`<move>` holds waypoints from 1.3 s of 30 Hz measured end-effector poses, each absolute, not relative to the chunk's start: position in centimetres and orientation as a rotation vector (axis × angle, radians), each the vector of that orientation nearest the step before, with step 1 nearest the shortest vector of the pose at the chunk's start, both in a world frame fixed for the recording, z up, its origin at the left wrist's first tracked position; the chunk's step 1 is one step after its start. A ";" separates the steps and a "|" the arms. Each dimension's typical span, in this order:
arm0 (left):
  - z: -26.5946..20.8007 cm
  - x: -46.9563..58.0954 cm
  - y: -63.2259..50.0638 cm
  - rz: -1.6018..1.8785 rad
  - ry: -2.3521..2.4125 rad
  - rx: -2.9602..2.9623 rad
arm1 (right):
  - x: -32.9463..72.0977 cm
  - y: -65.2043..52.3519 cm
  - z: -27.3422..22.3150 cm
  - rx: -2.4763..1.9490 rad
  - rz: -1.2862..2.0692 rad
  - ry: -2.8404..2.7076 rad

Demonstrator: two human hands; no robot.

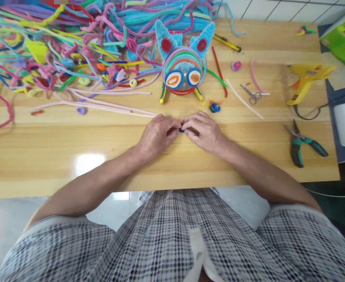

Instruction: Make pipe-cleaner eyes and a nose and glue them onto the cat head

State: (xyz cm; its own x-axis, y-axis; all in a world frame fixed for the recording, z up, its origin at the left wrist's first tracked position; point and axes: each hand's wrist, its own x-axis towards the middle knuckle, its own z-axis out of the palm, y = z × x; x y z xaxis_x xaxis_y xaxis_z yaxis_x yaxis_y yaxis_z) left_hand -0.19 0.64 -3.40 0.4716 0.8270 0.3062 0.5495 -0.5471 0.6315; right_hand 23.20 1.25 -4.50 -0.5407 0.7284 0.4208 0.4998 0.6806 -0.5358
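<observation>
A small dark blue piece (181, 130) sits near the centre of the frame, and the grip of the left hand (158, 135) and that of the right hand (204, 131) are both pinched on it. Just above them, a blue-eared animal figure (185, 62) stands on the counter (190, 168), with a blue coil (215, 107) near its lower right. Farther out, a heap of coloured pipe cleaners (72, 51) fills the upper left, while scissors (253, 96), a yellow glue gun (307, 80) and pliers (299, 140) lie toward the right.
</observation>
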 end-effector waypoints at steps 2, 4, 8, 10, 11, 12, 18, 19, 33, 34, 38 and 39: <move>-3.6 -0.2 0.7 0.825 1.139 2.275 | 23.2 1.2 -4.5 -0.953 0.483 -2.256; -3.7 -0.2 0.7 0.822 1.144 2.274 | 23.2 1.2 -4.5 -0.964 0.499 -2.252; -3.7 -0.2 0.7 0.838 1.141 2.285 | 23.3 1.2 -4.5 -0.925 0.493 -2.247; -3.6 -0.1 0.6 0.882 1.106 2.305 | 23.2 1.1 -4.5 -0.882 0.436 -2.247; -3.7 0.0 0.6 0.920 1.091 2.316 | 23.2 1.2 -4.5 -0.860 0.404 -2.248; -3.7 0.0 0.5 0.961 1.083 2.322 | 23.2 1.2 -4.5 -0.843 0.377 -2.251; -4.4 0.2 0.6 0.915 1.147 2.292 | 23.0 1.2 -4.6 -0.831 0.318 -2.251; -4.4 0.2 0.7 0.885 1.167 2.263 | 23.0 1.2 -4.6 -0.824 0.316 -2.247; 7.3 -2.4 3.2 1.276 1.233 2.028 | 22.4 1.3 -5.5 -0.813 0.331 -2.182; 8.8 -3.0 5.5 1.308 1.280 2.112 | 22.4 1.3 -5.5 -0.817 0.332 -2.177; 11.0 -3.9 18.9 1.170 1.499 2.429 | 22.4 1.1 -5.4 -0.837 0.341 -2.166; 10.6 -3.8 22.2 0.967 1.581 2.513 | 22.4 1.0 -5.4 -0.843 0.349 -2.163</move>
State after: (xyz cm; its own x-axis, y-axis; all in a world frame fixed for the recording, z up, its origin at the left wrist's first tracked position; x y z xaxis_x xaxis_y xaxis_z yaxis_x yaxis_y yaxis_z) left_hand -3.78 22.21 10.58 0.2953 0.8208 0.4890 0.8090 -0.4871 0.3290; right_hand 22.39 1.01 -5.36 -0.4813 0.6688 0.5666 0.4569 0.7431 -0.4890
